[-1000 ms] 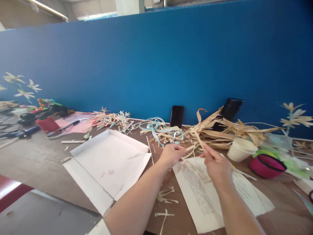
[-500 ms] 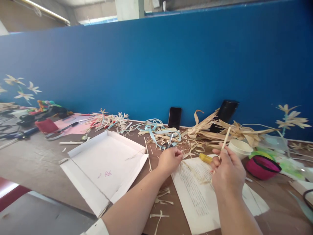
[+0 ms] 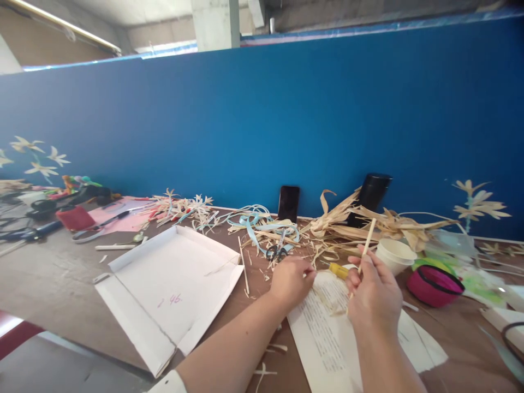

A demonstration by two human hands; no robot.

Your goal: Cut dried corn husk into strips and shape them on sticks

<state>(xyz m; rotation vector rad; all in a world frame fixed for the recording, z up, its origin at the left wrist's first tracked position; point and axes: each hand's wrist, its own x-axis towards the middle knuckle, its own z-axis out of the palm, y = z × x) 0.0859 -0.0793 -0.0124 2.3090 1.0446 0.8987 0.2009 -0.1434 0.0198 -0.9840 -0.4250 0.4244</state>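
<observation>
My right hand [image 3: 375, 295] is closed round a thin pale stick [image 3: 368, 240], which points up and slightly away from me. My left hand [image 3: 293, 279] is pinched at the fingertips over the left edge of a printed sheet [image 3: 327, 333]; whatever it may hold is too small to make out. Just beyond it lie scissors with dark handles [image 3: 277, 252]. A yellow tube-like piece [image 3: 339, 271] sits between the two hands, near the right fingers. Pale shreds lie on the paper under my hands.
An open white box lid [image 3: 176, 284] lies on the left. Dried husks [image 3: 335, 221], blue ribbon [image 3: 249, 221] and a phone [image 3: 289, 203] line the blue partition [image 3: 262, 120]. White cups [image 3: 395, 255] and a magenta pouch [image 3: 434, 286] stand at right, with husk flowers [image 3: 477, 202] behind.
My left hand has shifted right and nearer to me, uncovering the scissors' handles. The right hand still holds the stick. The view has tipped up a little.
</observation>
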